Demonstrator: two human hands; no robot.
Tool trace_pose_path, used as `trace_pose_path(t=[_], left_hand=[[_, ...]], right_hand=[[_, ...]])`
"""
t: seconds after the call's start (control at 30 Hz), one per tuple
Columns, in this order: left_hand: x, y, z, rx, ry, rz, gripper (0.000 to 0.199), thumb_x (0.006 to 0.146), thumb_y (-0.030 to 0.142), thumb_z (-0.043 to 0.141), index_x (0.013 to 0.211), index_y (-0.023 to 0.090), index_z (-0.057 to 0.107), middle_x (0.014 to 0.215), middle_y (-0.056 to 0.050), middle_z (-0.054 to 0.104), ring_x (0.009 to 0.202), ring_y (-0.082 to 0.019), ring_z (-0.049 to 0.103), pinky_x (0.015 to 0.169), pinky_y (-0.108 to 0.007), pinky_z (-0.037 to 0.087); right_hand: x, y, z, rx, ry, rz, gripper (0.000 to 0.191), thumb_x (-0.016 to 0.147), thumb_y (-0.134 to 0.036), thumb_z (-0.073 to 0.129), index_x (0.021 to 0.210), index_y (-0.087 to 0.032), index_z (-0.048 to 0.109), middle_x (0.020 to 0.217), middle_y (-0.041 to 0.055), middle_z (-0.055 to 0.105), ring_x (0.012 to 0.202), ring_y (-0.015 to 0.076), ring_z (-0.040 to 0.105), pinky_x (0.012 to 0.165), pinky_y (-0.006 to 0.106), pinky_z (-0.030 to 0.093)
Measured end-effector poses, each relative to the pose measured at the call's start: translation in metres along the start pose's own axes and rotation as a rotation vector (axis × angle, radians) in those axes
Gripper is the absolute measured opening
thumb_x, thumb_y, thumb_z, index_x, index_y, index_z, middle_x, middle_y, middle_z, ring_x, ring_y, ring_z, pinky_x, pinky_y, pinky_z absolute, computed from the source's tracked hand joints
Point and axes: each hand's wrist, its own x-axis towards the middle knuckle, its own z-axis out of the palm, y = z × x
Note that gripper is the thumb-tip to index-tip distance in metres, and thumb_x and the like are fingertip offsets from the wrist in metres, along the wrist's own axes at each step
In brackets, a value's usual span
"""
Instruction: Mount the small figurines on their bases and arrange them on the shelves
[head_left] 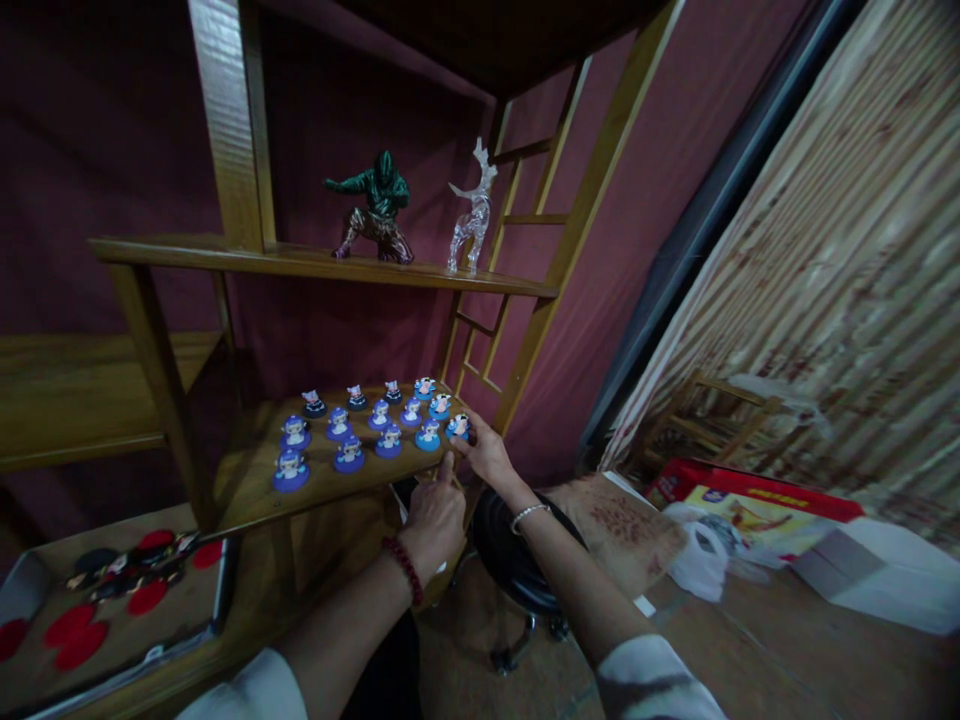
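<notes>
Small figurines on round bases stand in rows on a wooden shelf (247,500). At the front right corner, my right hand (486,455) has its fingertips closed on a cow-like figurine (458,427) with a blue base. My left hand (435,515) is just below the shelf's front edge. Its index finger points up, its other fingers look curled, and nothing shows in it. Closest to that finger stands another blue-based figurine (428,435). Purple figurines (349,455) fill the middle and left, with black-based figurines (356,398) behind them.
On the upper shelf are a green-and-bronze crouching statue (379,210) and a clear deer figure (474,215). A cardboard box (150,640) with red and black discs lies at lower left. A black wheeled stool (517,560), a plastic bag (697,560) and a red box (757,510) are on the right.
</notes>
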Motion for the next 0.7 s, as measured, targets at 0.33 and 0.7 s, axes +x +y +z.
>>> trace_pose_path(t=[0.33, 0.7], left_hand=[[0.000, -0.005, -0.001, -0.071, -0.004, -0.004, 0.056, 0.071, 0.011, 0.048, 0.126, 0.004, 0.043, 0.126, -0.021, 0.047, 0.095, -0.023, 0.058, 0.078, -0.031, 0.045], [-0.025, -0.017, -0.011, -0.117, 0.135, 0.040, 0.049, 0.068, 0.010, 0.050, 0.116, 0.005, 0.051, 0.111, -0.018, 0.057, 0.095, -0.023, 0.057, 0.077, -0.032, 0.045]], right_hand=[[-0.019, -0.012, -0.005, -0.098, 0.218, -0.177, 0.051, 0.076, -0.032, 0.055, 0.124, -0.018, 0.043, 0.123, 0.0109, 0.049, 0.117, 0.0221, 0.043, 0.099, 0.041, 0.036], [-0.042, -0.073, -0.005, 0.008, 0.236, -0.341, 0.030, 0.085, -0.027, 0.042, 0.112, -0.019, 0.053, 0.115, 0.0095, 0.055, 0.110, 0.0185, 0.049, 0.096, 0.037, 0.039]])
